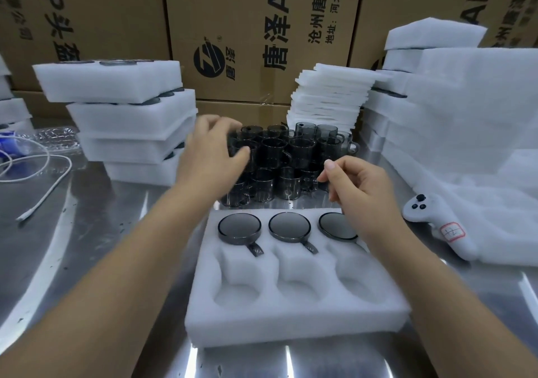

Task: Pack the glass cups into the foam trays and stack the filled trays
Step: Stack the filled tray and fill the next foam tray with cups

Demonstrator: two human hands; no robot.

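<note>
Printed cardboard boxes (233, 28) stand behind the steel table (102, 232), a white cable (54, 189) left, a white controller (442, 226) right.

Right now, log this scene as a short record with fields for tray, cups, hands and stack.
tray: six slots, back three filled, front three empty
cups: loose cluster behind tray
left hand: over the cups, grip unclear
right hand: loosely curled, holds nothing, above tray's back right
stack: filled trays, left of cups
</note>
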